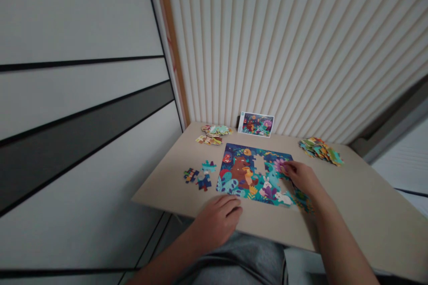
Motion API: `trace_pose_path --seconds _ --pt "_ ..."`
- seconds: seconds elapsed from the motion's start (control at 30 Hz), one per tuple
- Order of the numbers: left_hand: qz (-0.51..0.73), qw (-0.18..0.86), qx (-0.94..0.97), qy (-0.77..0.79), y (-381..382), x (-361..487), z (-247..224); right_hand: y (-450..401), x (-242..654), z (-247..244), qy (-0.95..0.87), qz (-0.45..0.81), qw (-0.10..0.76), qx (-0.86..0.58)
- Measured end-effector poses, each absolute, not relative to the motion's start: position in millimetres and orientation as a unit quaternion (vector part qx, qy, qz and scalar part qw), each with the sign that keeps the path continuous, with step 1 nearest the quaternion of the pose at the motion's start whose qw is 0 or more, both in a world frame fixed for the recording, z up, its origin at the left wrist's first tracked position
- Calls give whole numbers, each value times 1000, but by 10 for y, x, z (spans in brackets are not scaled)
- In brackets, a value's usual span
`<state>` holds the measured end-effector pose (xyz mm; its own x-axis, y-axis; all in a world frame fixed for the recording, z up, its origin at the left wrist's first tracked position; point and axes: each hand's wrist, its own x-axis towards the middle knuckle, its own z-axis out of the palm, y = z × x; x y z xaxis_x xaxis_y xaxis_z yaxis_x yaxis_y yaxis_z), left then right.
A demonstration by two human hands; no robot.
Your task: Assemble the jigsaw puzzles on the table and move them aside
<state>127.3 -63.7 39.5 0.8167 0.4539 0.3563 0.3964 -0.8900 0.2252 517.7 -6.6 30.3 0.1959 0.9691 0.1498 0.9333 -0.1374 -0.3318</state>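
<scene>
A colourful jigsaw puzzle [239,167] with a bear, rabbits and plants lies on the table, mostly joined. It has a gap in its upper middle and another on the right side. My right hand [302,178] is over the right part, fingers pinched on a pink puzzle piece [280,165] beside the right gap; the fingers partly cover it. My left hand [219,216] rests at the table's front edge, just below the puzzle's lower left corner. Its fingers are loosely bent and slightly apart, holding nothing. More dark pieces [306,202] lie under and beside my right wrist.
Several loose pieces [203,180] lie left of the puzzle. Piles of pieces stand at the back left [216,130] and back right [320,150] of the table [354,209]. A picture card [257,124] leans upright at the back, before a pleated curtain [261,44].
</scene>
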Motion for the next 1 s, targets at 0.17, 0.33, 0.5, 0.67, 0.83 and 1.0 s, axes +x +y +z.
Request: trace_pose_path --seconds 0.17,0.33,0.5,0.67,0.83,1.0 --pt "237 88 926 280 -617 1149 389 -63 5180 282 -632 49 186 -751" --pt "251 10 859 446 -360 807 346 -79 5134 317 -630 64 175 -754" --pt "203 6 825 527 -135 510 282 -90 5084 355 -630 63 168 -756" --pt "173 33 823 540 -98 466 288 -103 5061 380 -633 69 162 -754" --pt "153 80 865 472 -15 517 389 -103 5057 374 -634 70 172 -751" --pt "110 95 882 448 103 571 543 -98 5047 361 -635 72 189 -746"
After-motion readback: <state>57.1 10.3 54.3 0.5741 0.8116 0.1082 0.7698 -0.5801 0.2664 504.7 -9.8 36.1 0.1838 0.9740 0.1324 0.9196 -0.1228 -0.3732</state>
